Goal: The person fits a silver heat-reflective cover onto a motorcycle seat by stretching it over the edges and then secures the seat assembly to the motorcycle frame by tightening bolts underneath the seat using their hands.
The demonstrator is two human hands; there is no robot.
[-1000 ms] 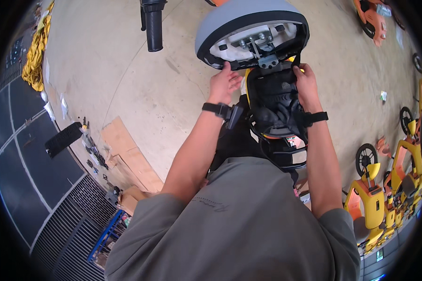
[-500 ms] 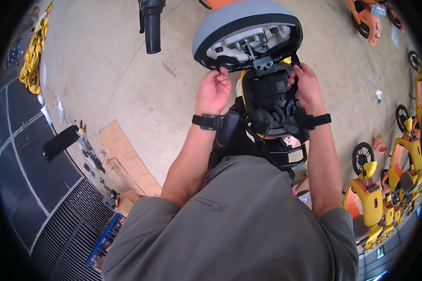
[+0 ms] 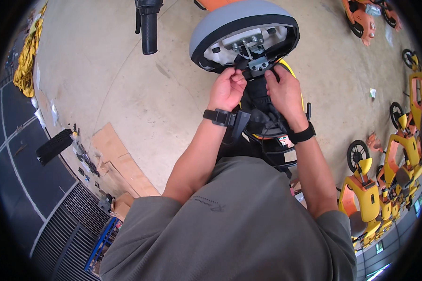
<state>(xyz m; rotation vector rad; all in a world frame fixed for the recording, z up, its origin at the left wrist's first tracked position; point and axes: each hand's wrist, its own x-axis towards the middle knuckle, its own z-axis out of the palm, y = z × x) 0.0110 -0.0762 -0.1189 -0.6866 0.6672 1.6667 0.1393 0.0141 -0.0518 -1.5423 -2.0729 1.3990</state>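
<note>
A grey seat (image 3: 239,21) stands tipped up, its white and black underside showing a metal hinge bracket (image 3: 258,63). My left hand (image 3: 227,90) is closed just below that underside, fingertips pinched on a black strap-like piece (image 3: 240,63) left of the bracket. My right hand (image 3: 284,93) is bent at the bracket's lower right, fingers closed; what they hold, if anything, is hidden. Beneath both hands lies a black storage compartment (image 3: 260,110) with a yellow rim, on a two-wheeler whose black handlebar grip (image 3: 149,35) hangs at the upper left.
Several yellow scooters (image 3: 363,201) line the right, with orange ones (image 3: 363,23) at top right. Cardboard sheets (image 3: 122,159), a yellow heap of sheeting (image 3: 27,75), a black ribbed piece (image 3: 51,147), small loose parts and a blue rack (image 3: 101,241) lie along the left.
My right hand has moved left from the seat's right edge to beside the bracket. My left hand has curled its fingers and shifted toward the bracket. The seat appears slightly further left.
</note>
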